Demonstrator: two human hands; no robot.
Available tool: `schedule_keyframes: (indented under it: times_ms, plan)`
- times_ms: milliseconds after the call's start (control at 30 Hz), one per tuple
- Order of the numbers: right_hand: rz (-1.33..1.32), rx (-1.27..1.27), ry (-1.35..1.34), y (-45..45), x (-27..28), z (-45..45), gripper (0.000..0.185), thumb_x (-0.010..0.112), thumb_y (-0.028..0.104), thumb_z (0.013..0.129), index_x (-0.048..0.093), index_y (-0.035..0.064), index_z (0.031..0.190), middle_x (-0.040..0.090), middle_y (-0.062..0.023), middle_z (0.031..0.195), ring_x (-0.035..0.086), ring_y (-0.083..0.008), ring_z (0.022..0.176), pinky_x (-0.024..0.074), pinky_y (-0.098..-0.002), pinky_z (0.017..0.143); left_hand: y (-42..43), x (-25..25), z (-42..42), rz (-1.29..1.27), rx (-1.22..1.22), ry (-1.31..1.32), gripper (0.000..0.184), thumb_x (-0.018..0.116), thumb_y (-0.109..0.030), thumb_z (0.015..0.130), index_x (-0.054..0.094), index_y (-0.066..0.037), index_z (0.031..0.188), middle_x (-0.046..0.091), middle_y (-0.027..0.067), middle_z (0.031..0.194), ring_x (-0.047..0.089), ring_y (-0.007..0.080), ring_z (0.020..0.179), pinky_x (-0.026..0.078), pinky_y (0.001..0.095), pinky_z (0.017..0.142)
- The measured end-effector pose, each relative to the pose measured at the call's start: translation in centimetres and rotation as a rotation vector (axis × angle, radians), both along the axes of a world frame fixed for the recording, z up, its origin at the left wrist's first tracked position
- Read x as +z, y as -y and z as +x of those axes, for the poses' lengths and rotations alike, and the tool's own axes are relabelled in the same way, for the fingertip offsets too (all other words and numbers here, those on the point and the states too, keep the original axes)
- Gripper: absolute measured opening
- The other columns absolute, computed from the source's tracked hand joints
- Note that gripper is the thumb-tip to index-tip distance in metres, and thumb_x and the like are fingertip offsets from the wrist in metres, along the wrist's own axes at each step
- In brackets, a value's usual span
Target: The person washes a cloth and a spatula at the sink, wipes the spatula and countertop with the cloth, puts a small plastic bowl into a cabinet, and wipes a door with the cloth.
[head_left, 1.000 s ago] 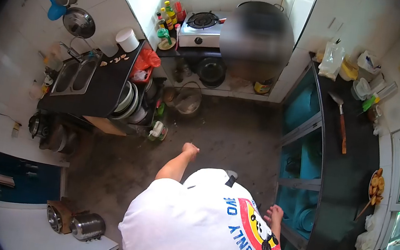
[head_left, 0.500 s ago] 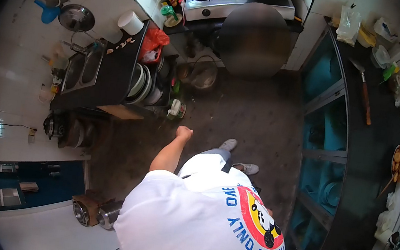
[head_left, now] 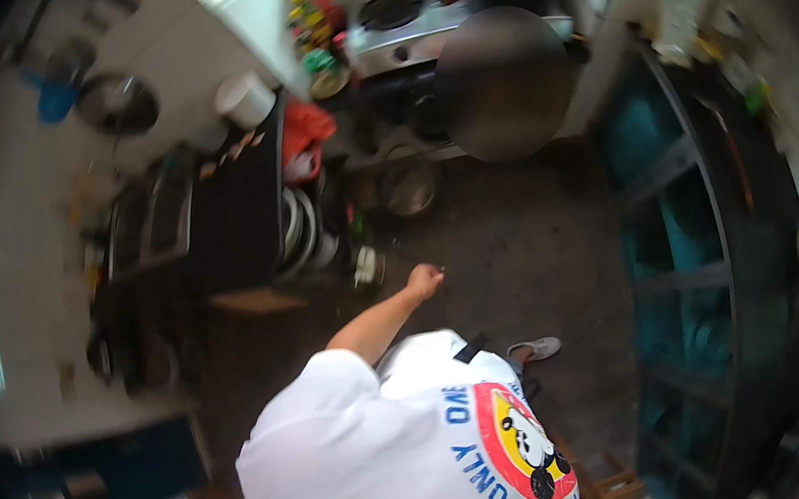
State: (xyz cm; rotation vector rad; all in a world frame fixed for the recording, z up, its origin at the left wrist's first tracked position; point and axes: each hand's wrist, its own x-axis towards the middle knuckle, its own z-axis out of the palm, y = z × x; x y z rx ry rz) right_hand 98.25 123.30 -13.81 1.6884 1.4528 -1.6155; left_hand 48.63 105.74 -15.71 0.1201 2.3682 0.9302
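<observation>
My left hand hangs out in front of my body over the dark floor, with its fingers curled closed. Whatever it may hold is hidden or too small to make out. Closest to it is a white bottle on the floor, just left of the hand and apart from it. Beyond that stands a round metal basin. My right hand is out of sight, below or behind my white shirt.
At left, a dark counter has a sink, stacked plates and a red bag. A gas stove stands ahead, partly behind a blurred patch. Glass-fronted cabinets line the right side. A wooden thing lies low at right.
The view has turned and blurred, and the room appears rotated. My closed left hand has shifted right in the picture. One shoe shows instead of two.
</observation>
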Motion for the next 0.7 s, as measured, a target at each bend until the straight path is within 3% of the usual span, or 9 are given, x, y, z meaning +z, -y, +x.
schedule_keyframes:
  times_ms: [100, 167, 200, 300, 467, 533, 567, 633, 700]
  plan:
    - [0.040, -0.104, 0.057, 6.3, 0.6, -1.4, 0.012, 0.052, 0.013, 0.079, 0.061, 0.0051, 0.082, 0.060, -0.0063, 0.076, 0.057, -0.0183, 0.060, 0.0492, -0.0368, 0.052, 4.6, -0.2, -1.8, -0.159, -0.175, 0.018, 0.053, 0.056, -0.051, 0.077, 0.062, -0.002, 0.057, 0.059, 0.0151, 0.059, 0.059, 0.0263, 0.056, 0.045, 0.0372, 0.057]
    - [0.147, -0.002, 0.007, 8.9, 0.9, -1.1, 0.014, 0.055, 0.014, 0.078, 0.064, 0.0048, 0.081, 0.062, -0.0089, 0.075, 0.058, -0.0181, 0.060, 0.0506, -0.0364, 0.055, 7.1, -1.2, -2.0, -0.012, -0.032, 0.198, 0.057, 0.058, -0.055, 0.076, 0.060, -0.001, 0.057, 0.054, 0.0079, 0.052, 0.053, 0.0183, 0.047, 0.042, 0.0328, 0.049]
    - [0.168, 0.174, 0.108, 8.9, 2.6, -1.9, 0.016, 0.055, 0.015, 0.078, 0.065, 0.0055, 0.084, 0.064, -0.0124, 0.080, 0.062, -0.0193, 0.068, 0.0518, -0.0387, 0.057, 8.9, -3.8, -2.6, 0.022, 0.020, 0.329, 0.045, 0.060, -0.050, 0.078, 0.057, -0.006, 0.067, 0.054, 0.0016, 0.055, 0.050, 0.0144, 0.045, 0.037, 0.0289, 0.042]
    - [0.194, 0.092, 0.235, 13.8, 3.1, -1.3, 0.028, 0.051, 0.028, 0.082, 0.065, 0.0046, 0.090, 0.063, -0.0176, 0.092, 0.061, -0.0290, 0.086, 0.0490, -0.0407, 0.071, 12.3, -1.4, -2.0, -0.126, 0.103, 0.444, 0.033, 0.060, -0.042, 0.079, 0.058, -0.009, 0.086, 0.059, 0.0008, 0.070, 0.056, 0.0170, 0.052, 0.037, 0.0340, 0.043]
    - [0.354, 0.023, 0.292, 15.8, 7.0, -1.1, 0.044, 0.041, 0.041, 0.086, 0.063, 0.0033, 0.095, 0.060, -0.0213, 0.097, 0.053, -0.0374, 0.099, 0.0403, -0.0418, 0.087, 15.0, -3.7, -2.2, -0.311, -0.043, 0.259, 0.031, 0.058, -0.034, 0.081, 0.058, -0.004, 0.087, 0.059, 0.0065, 0.070, 0.060, 0.0203, 0.057, 0.038, 0.0346, 0.041]
    - [0.341, -0.042, 0.162, 16.8, 6.4, 0.3, 0.043, 0.042, 0.038, 0.086, 0.061, 0.0009, 0.095, 0.060, -0.0206, 0.097, 0.055, -0.0363, 0.096, 0.0430, -0.0410, 0.082, 16.0, -5.4, -1.8, -0.291, -0.163, 0.159, 0.035, 0.055, -0.035, 0.082, 0.059, 0.000, 0.082, 0.060, 0.0130, 0.073, 0.060, 0.0266, 0.062, 0.041, 0.0371, 0.050]
    - [0.542, -0.026, 0.054, 18.2, 4.3, 1.7, 0.040, 0.044, 0.037, 0.087, 0.062, 0.0010, 0.086, 0.062, -0.0165, 0.079, 0.061, -0.0248, 0.073, 0.0457, -0.0371, 0.065, 15.6, -6.1, -1.6, -0.259, -0.239, 0.072, 0.041, 0.053, -0.037, 0.082, 0.061, 0.003, 0.078, 0.060, 0.0186, 0.076, 0.060, 0.0322, 0.066, 0.043, 0.0394, 0.059]
    - [0.475, -0.164, -0.073, 20.2, 1.7, 4.0, 0.029, 0.052, 0.031, 0.085, 0.063, 0.0048, 0.090, 0.059, -0.0050, 0.066, 0.054, -0.0140, 0.053, 0.0461, -0.0307, 0.052, 13.5, -2.7, 0.0, -0.321, -0.575, -0.143, 0.049, 0.049, -0.042, 0.082, 0.063, 0.004, 0.073, 0.060, 0.0242, 0.078, 0.059, 0.0379, 0.078, 0.045, 0.0437, 0.070]
    - [0.280, -0.219, -0.099, 21.6, 3.5, 4.3, 0.019, 0.053, 0.023, 0.084, 0.063, 0.0071, 0.087, 0.056, -0.0017, 0.066, 0.049, -0.0100, 0.050, 0.0429, -0.0278, 0.044, 12.0, -1.6, 2.1, -0.169, -0.470, -0.144, 0.048, 0.049, -0.041, 0.081, 0.063, 0.004, 0.075, 0.060, 0.0254, 0.080, 0.057, 0.0400, 0.082, 0.044, 0.0451, 0.073]
